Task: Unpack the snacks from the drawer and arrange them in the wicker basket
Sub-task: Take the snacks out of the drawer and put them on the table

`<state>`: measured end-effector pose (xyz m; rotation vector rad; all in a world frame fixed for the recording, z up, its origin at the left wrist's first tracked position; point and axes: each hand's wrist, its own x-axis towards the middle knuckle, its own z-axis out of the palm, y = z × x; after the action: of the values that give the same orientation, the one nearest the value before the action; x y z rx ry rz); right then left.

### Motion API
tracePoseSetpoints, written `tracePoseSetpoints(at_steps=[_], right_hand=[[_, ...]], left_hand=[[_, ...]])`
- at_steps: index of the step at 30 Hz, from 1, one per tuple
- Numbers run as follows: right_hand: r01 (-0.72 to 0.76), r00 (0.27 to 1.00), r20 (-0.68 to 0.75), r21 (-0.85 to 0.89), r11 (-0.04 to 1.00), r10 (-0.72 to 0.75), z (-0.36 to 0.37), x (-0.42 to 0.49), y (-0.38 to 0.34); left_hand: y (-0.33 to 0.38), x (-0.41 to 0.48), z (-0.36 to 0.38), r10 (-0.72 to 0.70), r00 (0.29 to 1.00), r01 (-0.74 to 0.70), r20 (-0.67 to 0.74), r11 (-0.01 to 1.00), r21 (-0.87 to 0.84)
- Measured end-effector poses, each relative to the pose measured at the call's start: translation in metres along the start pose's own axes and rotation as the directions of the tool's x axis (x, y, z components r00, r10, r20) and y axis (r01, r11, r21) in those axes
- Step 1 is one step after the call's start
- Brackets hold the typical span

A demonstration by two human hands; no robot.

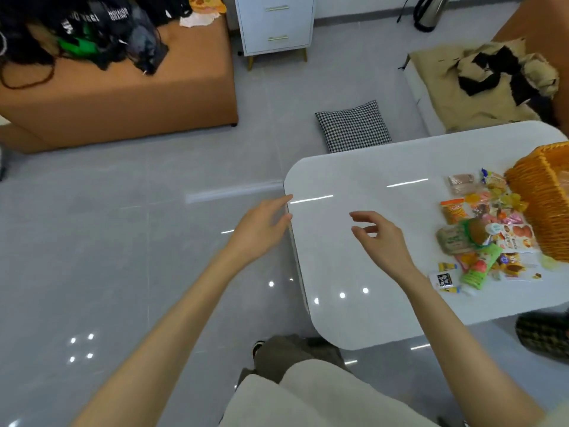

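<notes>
i see both hands out over the near-left end of the white glossy round-cornered table (369,167). left hand (261,226): fingers straight and relaxed, empty, fingertips at the table's left edge. can't tell if they touch it. right hand (381,238): above the tabletop just inside that edge, fingers loosely curled, thumb apart from them, gripping nothing.

the pile of mixed snack packets (486,229) lies loose on the right part of the table: orange, green, pink and white wrappers, some overlapping. a small white sachet with black print (443,280) sits at the pile's near edge, on the table. the orange wicker basket (542,204) is at the table's right end, right against the pile, partly cut off by the frame. can't see what's inside. both hands are well apart from the pile and the basket.

beyond the table's far side: black-and-white houndstooth cushion (352,126) on the floor just past the edge, and a white two-drawer cabinet with metal handles (275,24) further back, drawers closed. past the far-right corner of the table there's crumpled beige and black fabric (480,84). far left of the table: orange upholstered block seat (123,97) with dark clothes (86,29) heaped on it.
</notes>
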<state>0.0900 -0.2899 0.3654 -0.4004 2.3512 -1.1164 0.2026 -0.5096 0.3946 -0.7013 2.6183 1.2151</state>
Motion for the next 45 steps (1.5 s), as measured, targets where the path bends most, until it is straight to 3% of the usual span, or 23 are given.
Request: tracePoseSetpoints(at_steps=[8,13,18,24,29,35,41,45], right_hand=[[-0.055,0.99,-0.125,0.063,0.996,0.063,0.061,0.076,-0.064],[-0.112,0.978,-0.167,0.092,0.989,0.126,0.083,0.182,-0.101],[-0.149,0.952,-0.243,0.153,0.977,0.183,0.061,0.292,-0.157],[-0.272,0.884,-0.332,0.21,0.939,0.33,0.036,0.369,-0.186],[-0.354,0.765,-0.457,0.291,0.889,0.454,0.015,0.445,-0.184],[-0.394,0.53,-0.555,0.507,0.766,0.64,0.0,0.527,-0.192],[-0.366,0.278,-0.564,0.686,0.629,0.777,-0.03,0.577,-0.196],[-0.343,0.146,-0.523,0.77,0.538,0.84,-0.049,0.61,-0.175]], left_hand=[[-0.035,0.086,-0.081,0.152,0.986,-0.146,0.069,0.986,-0.084],[-0.045,0.201,-0.133,0.187,0.974,-0.184,0.127,0.982,-0.028],[-0.014,0.347,-0.197,0.245,0.955,-0.253,0.166,0.967,0.029],[0.025,0.47,-0.235,0.344,0.868,-0.386,0.358,0.921,0.05],[0.072,0.593,-0.228,0.47,0.72,-0.565,0.511,0.824,0.038],[0.15,0.721,-0.214,0.567,0.445,-0.771,0.693,0.636,-0.025],[0.242,0.803,-0.17,0.533,0.188,-0.873,0.825,0.476,-0.109],[0.291,0.836,-0.124,0.483,0.064,-0.899,0.873,0.407,-0.159]])
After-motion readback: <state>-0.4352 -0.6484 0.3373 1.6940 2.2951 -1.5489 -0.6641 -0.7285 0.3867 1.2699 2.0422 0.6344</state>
